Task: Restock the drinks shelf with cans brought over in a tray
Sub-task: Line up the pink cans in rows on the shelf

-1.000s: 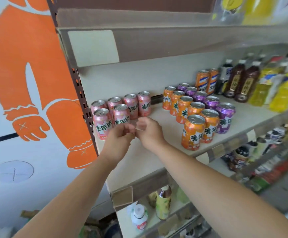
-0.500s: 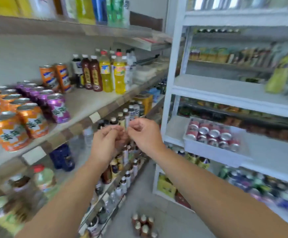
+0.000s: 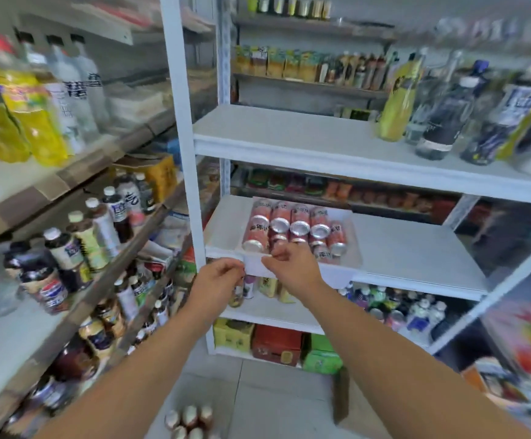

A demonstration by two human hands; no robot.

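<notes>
Thumb and curled fingers of the right hand (image 3: 289, 269) pinch the front rim of the white tray (image 3: 337, 271). Left hand (image 3: 218, 277) has its fingers curled against the tray's front left corner; whether it grips cannot be told. Tray rests on the white shelf (image 3: 416, 258), at its front left, carrying pink cans (image 3: 291, 224) in rows.

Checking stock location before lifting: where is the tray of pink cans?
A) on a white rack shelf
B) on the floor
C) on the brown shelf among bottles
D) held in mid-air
A: the tray rests on the white rack shelf, pink cans inside.
</notes>
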